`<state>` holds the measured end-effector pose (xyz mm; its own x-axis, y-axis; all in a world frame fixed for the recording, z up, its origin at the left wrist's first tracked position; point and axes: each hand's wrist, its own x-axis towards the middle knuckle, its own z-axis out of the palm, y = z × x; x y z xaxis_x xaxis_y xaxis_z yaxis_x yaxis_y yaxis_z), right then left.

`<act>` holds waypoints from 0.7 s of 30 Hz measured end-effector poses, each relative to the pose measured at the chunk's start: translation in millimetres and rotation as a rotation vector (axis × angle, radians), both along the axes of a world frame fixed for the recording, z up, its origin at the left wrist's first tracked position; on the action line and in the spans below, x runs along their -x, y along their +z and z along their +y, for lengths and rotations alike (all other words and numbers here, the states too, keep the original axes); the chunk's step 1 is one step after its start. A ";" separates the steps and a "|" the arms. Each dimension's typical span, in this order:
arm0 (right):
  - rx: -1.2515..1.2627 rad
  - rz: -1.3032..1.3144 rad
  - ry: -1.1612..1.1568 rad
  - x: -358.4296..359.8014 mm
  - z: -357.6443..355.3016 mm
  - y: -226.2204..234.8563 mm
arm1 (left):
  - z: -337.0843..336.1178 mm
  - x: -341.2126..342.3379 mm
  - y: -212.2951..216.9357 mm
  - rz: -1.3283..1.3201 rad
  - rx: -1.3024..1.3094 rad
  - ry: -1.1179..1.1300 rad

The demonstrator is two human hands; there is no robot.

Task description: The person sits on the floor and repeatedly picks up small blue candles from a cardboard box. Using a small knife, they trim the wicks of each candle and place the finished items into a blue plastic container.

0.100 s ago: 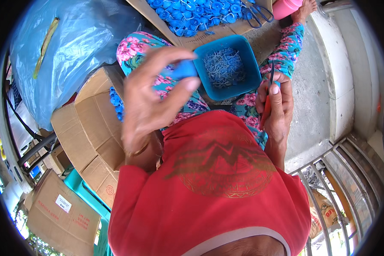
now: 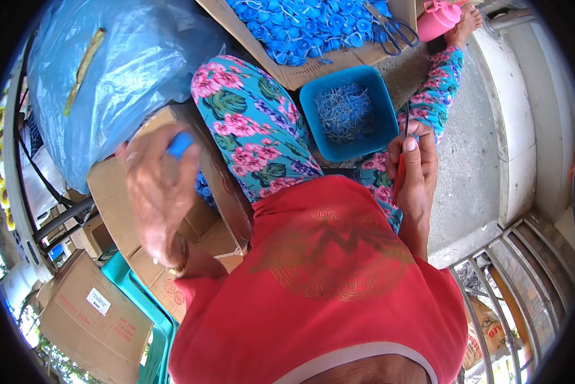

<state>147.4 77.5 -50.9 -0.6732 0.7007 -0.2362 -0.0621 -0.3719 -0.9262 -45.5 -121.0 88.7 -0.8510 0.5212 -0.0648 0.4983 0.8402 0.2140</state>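
My left hand (image 2: 163, 189), smeared by motion, is closed on a small blue plastic piece (image 2: 180, 144) between thumb and fingers. It hovers over an open cardboard box (image 2: 233, 211) at my left, where several blue pieces (image 2: 204, 188) lie partly hidden. My right hand (image 2: 418, 157) is closed round a slim tool with a red handle (image 2: 400, 176) and a narrow dark pointed blade; its exact kind is unclear. A bit of blue shows at those fingers. Between the hands, a blue square tub (image 2: 310, 96) holds white and blue stringy scraps (image 2: 345, 112).
Ahead, a cardboard box (image 2: 294, 75) is heaped with blue pieces (image 2: 307, 29); scissors (image 2: 396, 33) lie at its right edge. Beyond my foot stands a pink bottle (image 2: 438, 20). A blue plastic bag (image 2: 127, 70) fills the far left. Metal railings (image 2: 492, 288) border the right.
My left hand has swung left with the blue piece, from above my thigh to above the box. My right hand keeps its hold on the red-handled tool. The view has shifted slightly.
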 end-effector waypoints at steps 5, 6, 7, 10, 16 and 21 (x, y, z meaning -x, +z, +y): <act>-0.026 -0.038 0.085 15.7 2.7 -8.6 | -51.7 10.1 -17.3 0.502 0.287 0.014; -0.018 -0.023 0.085 20.1 3.6 -8.2 | -36.1 17.0 -30.6 0.451 0.133 -0.055; -0.047 -0.030 0.100 20.7 3.0 -8.3 | -13.2 18.0 -48.3 0.348 -0.059 -0.103; -0.092 -0.049 0.106 17.2 4.9 -4.4 | 79.6 32.4 -110.0 0.045 -0.539 -0.338; -0.133 -0.125 0.034 -5.9 7.4 -4.9 | 224.8 65.9 -252.7 -0.124 -0.270 -0.270; -0.120 -0.145 -0.055 -13.0 12.2 -6.2 | 275.5 59.8 -304.5 -0.428 -0.171 0.022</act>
